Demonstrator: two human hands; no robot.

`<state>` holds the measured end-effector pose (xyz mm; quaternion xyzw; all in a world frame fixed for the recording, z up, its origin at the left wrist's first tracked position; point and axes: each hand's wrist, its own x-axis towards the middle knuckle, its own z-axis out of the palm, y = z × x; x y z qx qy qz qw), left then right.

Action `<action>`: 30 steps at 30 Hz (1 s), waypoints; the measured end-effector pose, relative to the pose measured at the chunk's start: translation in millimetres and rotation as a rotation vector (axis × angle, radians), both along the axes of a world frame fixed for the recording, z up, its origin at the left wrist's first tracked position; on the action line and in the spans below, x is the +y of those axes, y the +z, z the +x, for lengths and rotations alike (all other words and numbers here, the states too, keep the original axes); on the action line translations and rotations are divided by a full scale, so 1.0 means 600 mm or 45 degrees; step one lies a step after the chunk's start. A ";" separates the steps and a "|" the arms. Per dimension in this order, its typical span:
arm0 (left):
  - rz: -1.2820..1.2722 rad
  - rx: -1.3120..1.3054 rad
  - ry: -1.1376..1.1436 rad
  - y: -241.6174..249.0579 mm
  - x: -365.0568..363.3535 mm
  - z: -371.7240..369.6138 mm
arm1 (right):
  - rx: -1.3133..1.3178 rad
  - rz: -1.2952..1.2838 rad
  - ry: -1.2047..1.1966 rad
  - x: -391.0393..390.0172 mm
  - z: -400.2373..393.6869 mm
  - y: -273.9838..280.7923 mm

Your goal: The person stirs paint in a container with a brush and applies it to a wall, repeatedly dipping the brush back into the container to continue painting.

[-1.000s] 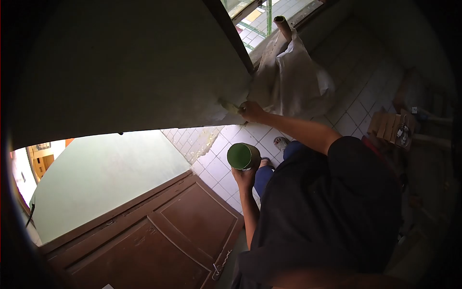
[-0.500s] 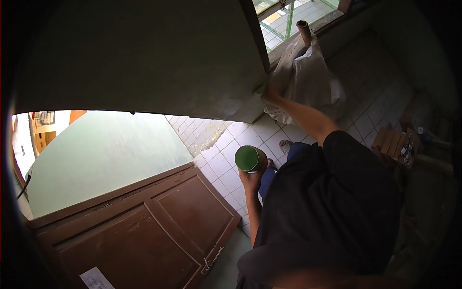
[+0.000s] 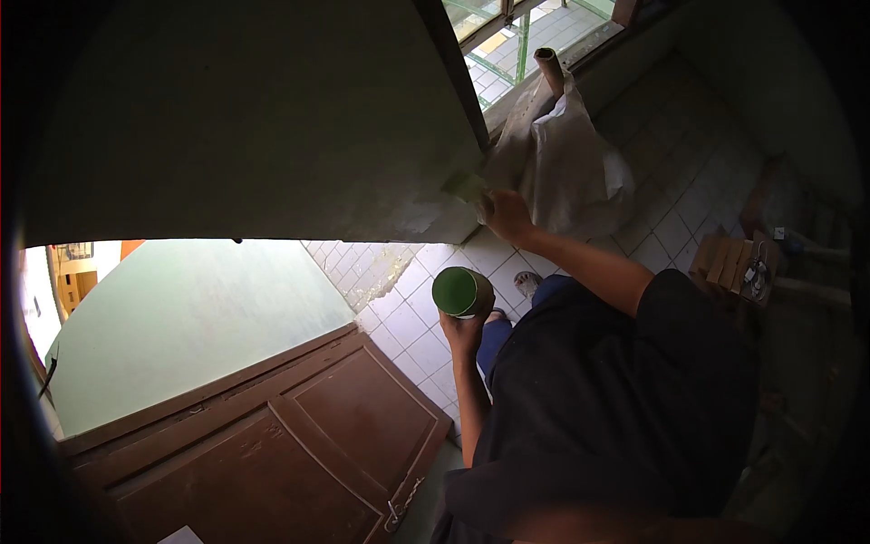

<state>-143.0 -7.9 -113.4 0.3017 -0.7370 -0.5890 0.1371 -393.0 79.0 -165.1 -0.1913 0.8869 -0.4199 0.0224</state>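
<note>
My left hand (image 3: pixel 463 335) is wrapped round a can of green paint (image 3: pixel 458 292), held upright over the tiled floor with its open top facing me. My right hand (image 3: pixel 508 218) is closed on a paintbrush (image 3: pixel 466 188), whose pale green head lies at the lower part of the dark wall (image 3: pixel 299 136). The brush head is blurred, and my fingers hide its handle. A damp-looking lighter patch shows on the wall beneath the brush.
A whitish sack (image 3: pixel 580 177) with a brown tube (image 3: pixel 548 71) sticking out stands beyond my right hand, below a window (image 3: pixel 526 45). At lower left is a brown panelled door (image 3: pixel 308 426). A box with a cable (image 3: pixel 754 272) lies at right on the tiled floor (image 3: pixel 412 322).
My right hand and the brush have moved left and slightly down along the wall. My left hand still holds the can in nearly the same place. The view has shifted slightly.
</note>
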 end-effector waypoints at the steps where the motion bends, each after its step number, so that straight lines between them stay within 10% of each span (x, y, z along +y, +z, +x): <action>1: -0.004 0.005 -0.003 -0.001 0.001 -0.004 | -0.070 0.135 0.077 -0.008 0.003 -0.027; 4: -0.065 0.042 -0.049 0.006 0.002 -0.010 | -0.085 0.344 0.076 -0.040 -0.048 -0.160; 13: -0.027 -0.022 0.001 -0.015 0.008 0.032 | 0.103 -0.090 -0.013 -0.021 -0.063 0.076; 30: 0.068 -0.114 0.005 -0.013 0.075 0.089 | 0.080 -0.445 0.136 0.058 0.079 0.183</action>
